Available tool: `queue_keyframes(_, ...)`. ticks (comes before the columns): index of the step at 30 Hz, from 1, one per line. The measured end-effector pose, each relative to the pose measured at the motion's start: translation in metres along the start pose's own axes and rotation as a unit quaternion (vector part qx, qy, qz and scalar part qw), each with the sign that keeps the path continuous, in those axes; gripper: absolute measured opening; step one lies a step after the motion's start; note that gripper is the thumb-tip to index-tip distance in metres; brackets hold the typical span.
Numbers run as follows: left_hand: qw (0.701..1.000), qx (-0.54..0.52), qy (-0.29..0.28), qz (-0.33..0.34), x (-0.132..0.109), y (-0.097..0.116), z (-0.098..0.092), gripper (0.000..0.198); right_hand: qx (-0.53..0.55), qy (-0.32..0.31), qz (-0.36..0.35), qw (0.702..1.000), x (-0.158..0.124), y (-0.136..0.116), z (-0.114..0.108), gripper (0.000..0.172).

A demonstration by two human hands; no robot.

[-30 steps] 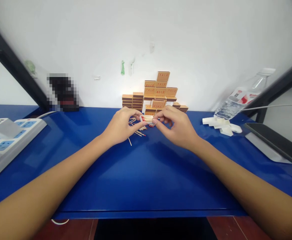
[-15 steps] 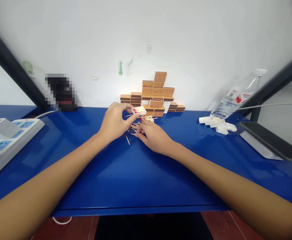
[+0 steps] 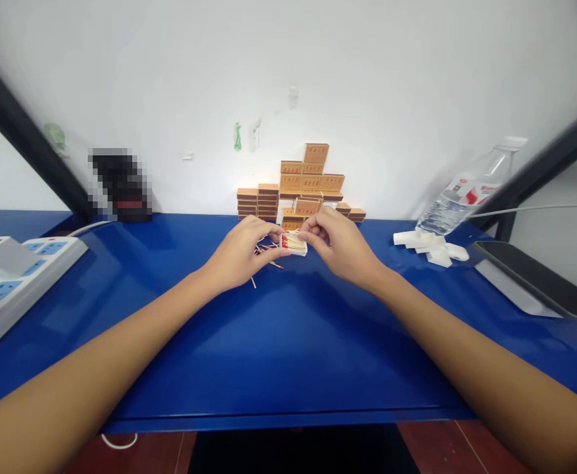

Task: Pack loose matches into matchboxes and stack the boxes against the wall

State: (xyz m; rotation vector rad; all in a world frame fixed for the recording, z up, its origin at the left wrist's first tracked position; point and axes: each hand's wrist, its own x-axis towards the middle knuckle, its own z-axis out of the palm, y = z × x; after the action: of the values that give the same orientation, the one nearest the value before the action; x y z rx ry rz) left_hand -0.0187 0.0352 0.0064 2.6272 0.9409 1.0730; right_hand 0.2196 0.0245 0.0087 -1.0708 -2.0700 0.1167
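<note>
My left hand [image 3: 241, 253] grips a white matchbox tray [image 3: 297, 251] by its left end, thumb in front and fingers behind. Inside the tray lie several red-tipped matches [image 3: 294, 243]. My right hand [image 3: 335, 243] is closed in a pinch at the tray's right end, with pale matchsticks at its fingertips. Loose matches [image 3: 267, 251] are piled on the blue table, partly covered by my left hand and the tray. Behind my hands rises a stack of brown matchboxes [image 3: 312, 183], its lower part partly hidden.
A power strip [image 3: 46, 263] is at the left, near a dark pixelated object [image 3: 123, 187]. To the right are white plastic pieces [image 3: 431, 247], a tilted water bottle [image 3: 466, 194] and a black phone-like slab [image 3: 539, 273] on the blue table [image 3: 278, 355].
The tray in my left hand has come lower and to the right. My right hand has risen from the loose matches to the tray's right end.
</note>
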Motion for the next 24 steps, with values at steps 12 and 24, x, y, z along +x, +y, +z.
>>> queue_keyframes(12, 0.999, -0.032, -0.004, -0.040, 0.000, 0.003, 0.000, 0.018, -0.011, -0.019, -0.011, 1.000, -0.004, -0.003, -0.001, 0.011)
queue_keyframes(24, 0.996, 0.032, 0.052, -0.065, 0.002, -0.005, -0.005, 0.017, 0.044, 0.019, -0.041, 0.998, -0.015, -0.030, 0.010, 0.005)
